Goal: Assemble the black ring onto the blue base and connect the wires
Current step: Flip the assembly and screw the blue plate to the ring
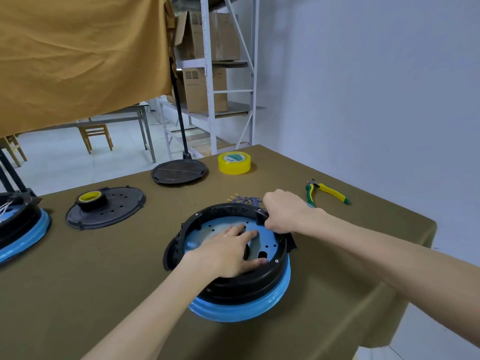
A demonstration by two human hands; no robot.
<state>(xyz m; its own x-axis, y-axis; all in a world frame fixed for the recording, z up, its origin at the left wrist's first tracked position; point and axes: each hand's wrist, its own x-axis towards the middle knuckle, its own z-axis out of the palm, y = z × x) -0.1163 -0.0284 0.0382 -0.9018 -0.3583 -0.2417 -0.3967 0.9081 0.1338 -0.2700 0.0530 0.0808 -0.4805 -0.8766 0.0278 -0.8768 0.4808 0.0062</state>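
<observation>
The black ring [228, 287] sits on top of the blue base [272, 302] near the middle of the table. My left hand [228, 253] lies inside the ring with straight fingers pressing on the blue inner plate [223, 226]. My right hand [285, 211] grips the ring's far right rim with curled fingers. A bundle of blue wires with brass terminals [244, 199] lies on the table just behind the ring, left of my right hand.
Green-and-yellow pliers [327, 192] lie at the right. A yellow tape roll [234, 162] and a black round cover [179, 171] sit at the back. A black disc [122, 206] carrying a tape roll [91, 199] is at left. Another blue-and-black unit [23, 229] stands at the left edge.
</observation>
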